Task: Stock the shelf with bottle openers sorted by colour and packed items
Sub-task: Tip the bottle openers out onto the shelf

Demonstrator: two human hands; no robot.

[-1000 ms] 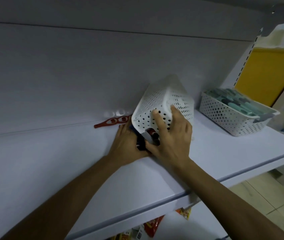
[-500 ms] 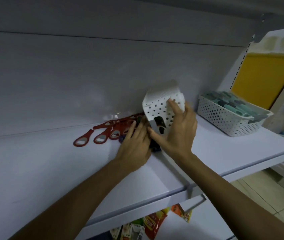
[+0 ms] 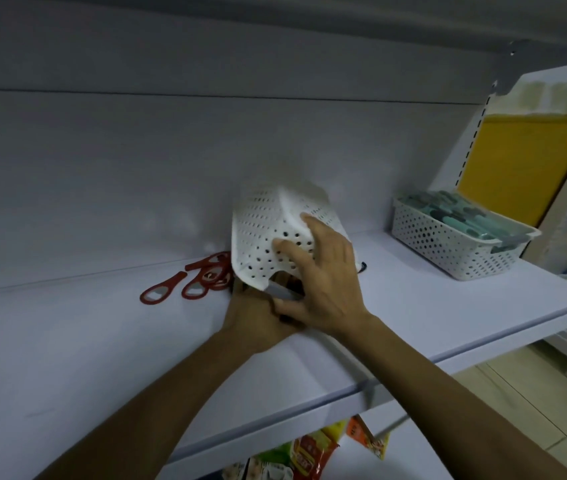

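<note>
Basket (image 3: 261, 237) tipped over on shelf (image 3: 413, 306)
Right hand (image 3: 327, 282) grips the basket; left hand (image 3: 251, 320) grasp hidden beneath it; red bottle openers (image 3: 173, 284) lie left.

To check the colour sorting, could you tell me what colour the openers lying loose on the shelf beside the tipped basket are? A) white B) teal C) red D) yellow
C: the bottle openers left of the tipped basket, which the right hand grips, are red.
</note>
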